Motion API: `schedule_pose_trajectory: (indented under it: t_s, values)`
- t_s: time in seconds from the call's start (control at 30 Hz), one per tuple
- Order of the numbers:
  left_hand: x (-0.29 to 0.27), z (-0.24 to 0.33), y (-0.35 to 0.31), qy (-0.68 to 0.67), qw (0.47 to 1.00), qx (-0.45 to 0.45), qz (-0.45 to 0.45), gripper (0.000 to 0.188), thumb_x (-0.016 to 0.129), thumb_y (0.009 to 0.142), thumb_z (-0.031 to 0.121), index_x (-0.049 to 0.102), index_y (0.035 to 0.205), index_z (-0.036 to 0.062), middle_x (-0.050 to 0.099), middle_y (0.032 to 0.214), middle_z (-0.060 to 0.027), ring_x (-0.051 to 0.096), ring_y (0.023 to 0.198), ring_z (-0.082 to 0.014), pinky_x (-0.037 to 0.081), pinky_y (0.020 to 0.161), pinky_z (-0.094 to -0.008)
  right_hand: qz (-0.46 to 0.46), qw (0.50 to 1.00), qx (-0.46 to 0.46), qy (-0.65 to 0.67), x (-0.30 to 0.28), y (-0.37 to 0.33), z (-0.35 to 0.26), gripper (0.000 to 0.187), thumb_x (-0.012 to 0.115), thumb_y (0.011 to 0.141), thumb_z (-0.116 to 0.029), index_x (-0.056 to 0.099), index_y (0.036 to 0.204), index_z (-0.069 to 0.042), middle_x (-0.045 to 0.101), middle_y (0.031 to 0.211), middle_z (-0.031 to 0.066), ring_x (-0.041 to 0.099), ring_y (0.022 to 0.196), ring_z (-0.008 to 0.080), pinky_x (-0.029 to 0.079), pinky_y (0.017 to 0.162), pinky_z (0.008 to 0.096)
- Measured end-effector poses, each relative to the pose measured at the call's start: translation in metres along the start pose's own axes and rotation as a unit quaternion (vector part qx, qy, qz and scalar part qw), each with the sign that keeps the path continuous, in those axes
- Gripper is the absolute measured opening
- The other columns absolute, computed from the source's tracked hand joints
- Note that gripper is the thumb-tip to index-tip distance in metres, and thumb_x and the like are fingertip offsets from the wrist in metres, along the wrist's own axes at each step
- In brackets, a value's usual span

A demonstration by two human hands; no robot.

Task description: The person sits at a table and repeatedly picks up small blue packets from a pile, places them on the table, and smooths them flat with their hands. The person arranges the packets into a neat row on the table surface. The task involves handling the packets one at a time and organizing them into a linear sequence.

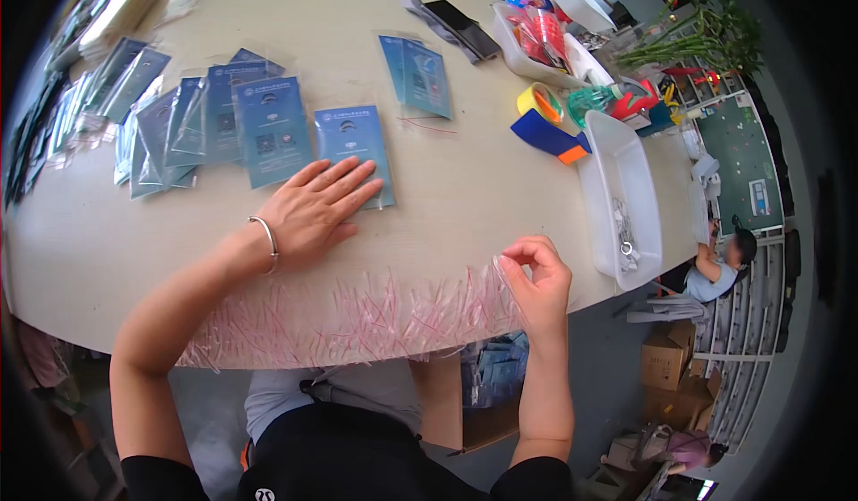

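My left hand (pixel 317 208) lies flat with its fingers stretched over the lower part of a blue card in a clear sleeve (pixel 350 133). Along the table's near edge runs a loose band of thin clear-and-pink plastic strips (pixel 366 318). At the right end of that band my right hand (pixel 538 282) is closed in a pinch, with a thin clear strip (pixel 498 267) at its fingertips. Just left of the covered card, overlapping sleeved blue cards (pixel 268 130) lie in a spread. Two more sleeved cards (pixel 418 76) sit farther away, above a thin red strip (pixel 429 126).
A white bin with metal rings (pixel 617 188) stands at the table's right edge. Beyond it are tape rolls (pixel 540 103), a filled tray (pixel 536 41) and a phone (pixel 460 29). More sleeved packets (pixel 116 81) pile at far left. An open carton (pixel 447 407) sits below the table.
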State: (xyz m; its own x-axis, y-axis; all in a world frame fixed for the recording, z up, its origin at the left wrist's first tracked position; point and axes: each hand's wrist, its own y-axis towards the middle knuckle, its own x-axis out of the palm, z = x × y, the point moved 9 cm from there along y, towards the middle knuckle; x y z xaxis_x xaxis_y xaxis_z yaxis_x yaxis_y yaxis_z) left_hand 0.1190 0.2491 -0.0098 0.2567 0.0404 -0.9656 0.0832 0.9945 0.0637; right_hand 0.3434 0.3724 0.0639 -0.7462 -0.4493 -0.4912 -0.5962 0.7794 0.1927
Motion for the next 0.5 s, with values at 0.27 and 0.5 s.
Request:
schedule_pose_trajectory:
  t_s: [0.27,0.5]
  values:
    - [-0.002,0.000,0.001,0.004,1.000,-0.008,-0.022,0.070,0.053,0.091,0.022,0.022,0.152,0.0090,0.021,0.159,-0.0114,0.016,0.147,-0.0271,0.013,0.119,-0.0438,0.108,0.974,-0.053,-0.192,-0.051,-0.076,0.002,0.012,0.071,0.075,0.006,0.064,0.084,0.001,0.061,0.088,0.0102,0.059,0.079,0.0232,0.048,0.073,0.0313]
    - [-0.002,0.001,0.001,0.012,1.000,-0.007,-0.027,0.070,0.053,0.091,0.022,0.022,0.152,0.0089,0.020,0.159,-0.0114,0.015,0.148,-0.0274,0.013,0.120,-0.0438,0.080,0.906,-0.211,-0.357,-0.018,-0.100,-0.007,0.018,0.072,0.070,0.004,0.065,0.085,-0.003,0.060,0.088,0.0070,0.059,0.081,0.0264,0.046,0.071,0.0380]
